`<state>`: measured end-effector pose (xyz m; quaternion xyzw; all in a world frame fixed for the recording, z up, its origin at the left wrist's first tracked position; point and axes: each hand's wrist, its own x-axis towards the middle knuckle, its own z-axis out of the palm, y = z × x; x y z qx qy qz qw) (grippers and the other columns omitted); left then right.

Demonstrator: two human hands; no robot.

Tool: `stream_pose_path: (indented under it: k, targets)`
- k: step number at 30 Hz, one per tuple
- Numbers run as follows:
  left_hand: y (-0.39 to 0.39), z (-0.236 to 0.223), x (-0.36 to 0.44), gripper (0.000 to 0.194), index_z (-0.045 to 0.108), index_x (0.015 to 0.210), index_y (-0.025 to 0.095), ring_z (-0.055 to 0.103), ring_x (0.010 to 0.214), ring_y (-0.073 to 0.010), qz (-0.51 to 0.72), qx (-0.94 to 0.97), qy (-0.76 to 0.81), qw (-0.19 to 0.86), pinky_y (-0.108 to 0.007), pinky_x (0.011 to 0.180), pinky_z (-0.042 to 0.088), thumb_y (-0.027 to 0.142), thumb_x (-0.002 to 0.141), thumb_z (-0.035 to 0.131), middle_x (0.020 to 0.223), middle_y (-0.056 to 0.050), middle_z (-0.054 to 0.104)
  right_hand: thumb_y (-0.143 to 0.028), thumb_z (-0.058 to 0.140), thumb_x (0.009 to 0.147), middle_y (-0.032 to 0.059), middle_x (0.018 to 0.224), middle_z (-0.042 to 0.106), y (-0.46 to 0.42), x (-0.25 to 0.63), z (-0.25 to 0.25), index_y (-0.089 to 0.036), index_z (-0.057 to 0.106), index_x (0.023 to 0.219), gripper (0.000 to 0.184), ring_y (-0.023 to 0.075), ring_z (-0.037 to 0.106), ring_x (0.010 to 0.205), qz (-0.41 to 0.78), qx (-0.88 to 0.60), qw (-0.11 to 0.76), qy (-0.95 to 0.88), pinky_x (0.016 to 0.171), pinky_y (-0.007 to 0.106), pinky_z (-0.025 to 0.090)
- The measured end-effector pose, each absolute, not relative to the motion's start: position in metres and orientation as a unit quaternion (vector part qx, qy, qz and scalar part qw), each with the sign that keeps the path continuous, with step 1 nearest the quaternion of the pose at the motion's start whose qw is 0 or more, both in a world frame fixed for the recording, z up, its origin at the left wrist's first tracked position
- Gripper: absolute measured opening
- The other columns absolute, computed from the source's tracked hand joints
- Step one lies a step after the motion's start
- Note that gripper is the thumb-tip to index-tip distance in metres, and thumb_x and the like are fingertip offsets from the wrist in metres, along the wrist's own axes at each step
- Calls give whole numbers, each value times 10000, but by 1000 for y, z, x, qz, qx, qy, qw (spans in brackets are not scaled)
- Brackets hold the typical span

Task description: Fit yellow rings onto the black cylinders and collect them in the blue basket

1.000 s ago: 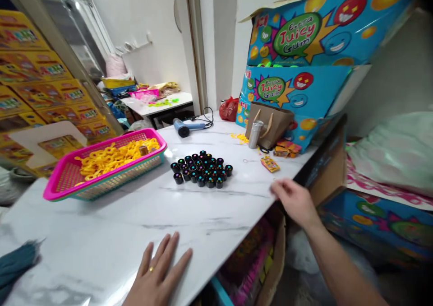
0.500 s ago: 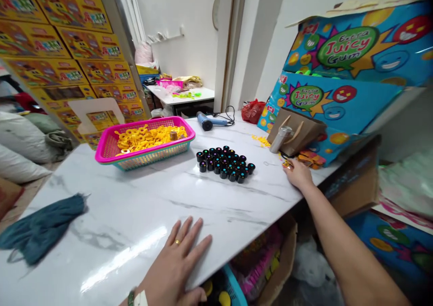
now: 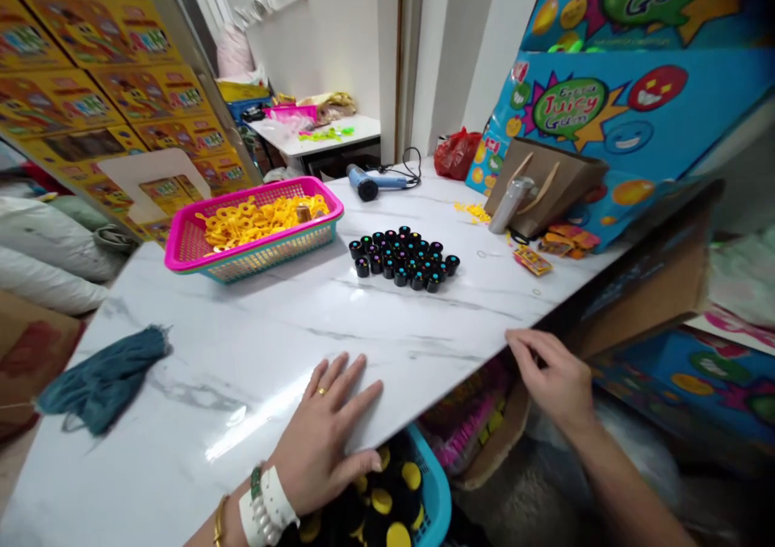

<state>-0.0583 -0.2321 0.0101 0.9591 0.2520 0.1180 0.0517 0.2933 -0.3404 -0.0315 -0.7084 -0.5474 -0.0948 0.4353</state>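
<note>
My left hand [image 3: 330, 426] lies palm down at the front edge of the white marbled table [image 3: 254, 345], fingers spread, with the thumb hanging over the edge. My right hand [image 3: 550, 373] is off to the right at the table's edge, thumb and forefinger pinched together. Whether anything sits between those fingertips I cannot make out. Beyond both hands stands a cluster of short black cylinders [image 3: 403, 256] with coloured dots on top. A small yellow-and-red packet [image 3: 533, 260] rests on the tabletop above my right hand, beside several orange packets [image 3: 569, 240].
A pink-rimmed basket [image 3: 254, 256] holds yellow plastic pieces. Around the table are a blue hair dryer [image 3: 379, 182], a red bag [image 3: 458, 154], a silver cylinder [image 3: 512, 204], a brown paper bag [image 3: 545, 184] and a teal cloth [image 3: 106, 377]. Below the edge is a blue basket [image 3: 437, 490] of black-and-yellow pieces.
My right hand has drawn back from the small packets to the table's front edge, uncovering the yellow-and-red packet. My left hand stays flat on the table. The view has tilted down.
</note>
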Motion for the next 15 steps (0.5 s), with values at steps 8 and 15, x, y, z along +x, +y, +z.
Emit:
stream_pose_path:
  k: [8,15]
  targets:
    - [-218,-21,-69,857,319,1495,295,310,1403,-399,157,968,189,-47,-578,1125,287,742,784,482,1558,-121,308,-312,556,913,65,978,729,-331,299,-17,-242,707,904,166,252,672,939,-23,-705,442,-553,882,405,526]
    - [-202,-10,-67,389,650,1183,346,609,1157,-268,146,968,186,81,-407,997,478,539,858,557,1280,-59,644,-421,587,886,29,948,747,-254,269,50,-280,718,926,197,236,699,873,34,-622,462,-631,794,319,545]
